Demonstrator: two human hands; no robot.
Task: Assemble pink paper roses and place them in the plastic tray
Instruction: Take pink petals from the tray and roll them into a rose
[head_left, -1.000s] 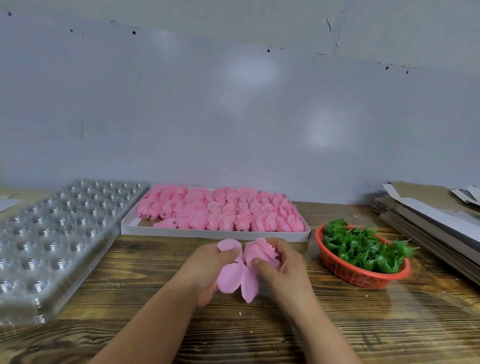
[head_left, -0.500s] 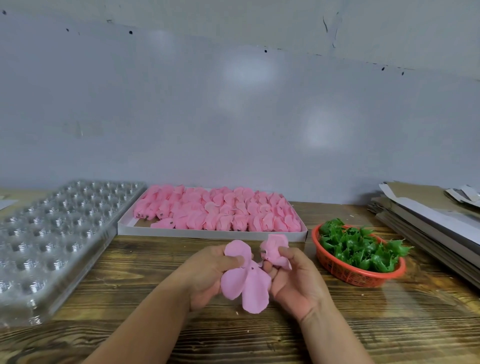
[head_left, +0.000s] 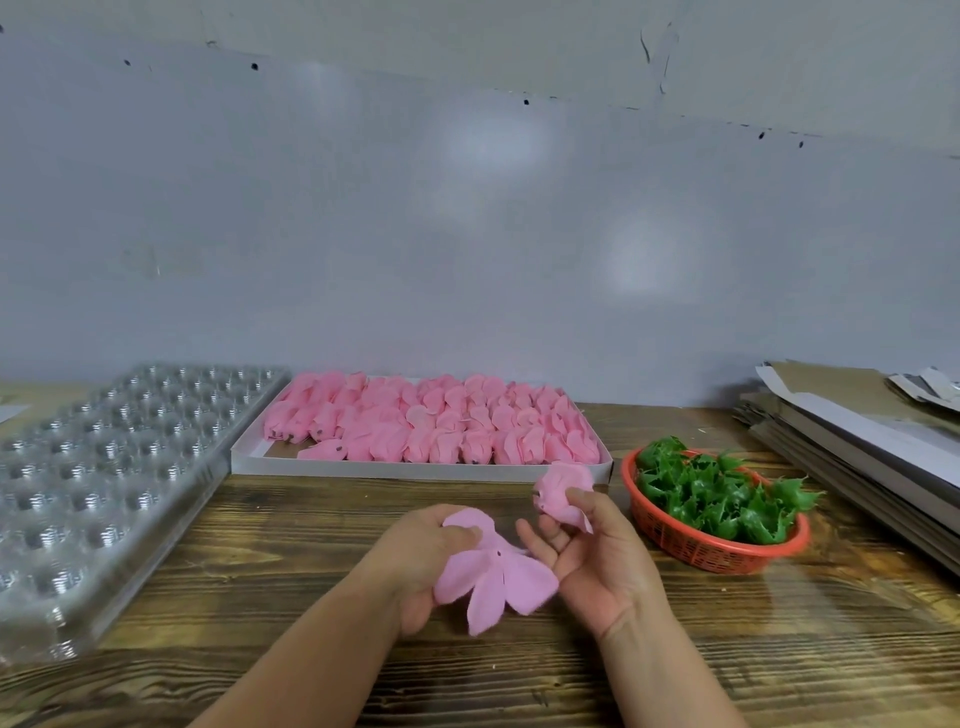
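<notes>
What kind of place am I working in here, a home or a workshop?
Probably a small craft workshop bench, not a home table: a white box packed with rows of pink petals, a red basket of green leaf pieces, and a clear plastic tray of many cups on a wooden table.

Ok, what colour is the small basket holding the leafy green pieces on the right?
Orange-red: the basket is a plastic mesh, seen clearly in the head view.

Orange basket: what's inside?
The orange basket holds a heap of green spiky leaf pieces, piled above its rim. The pile covers the basket's bottom, so anything beneath the leaves cannot be seen.
</notes>
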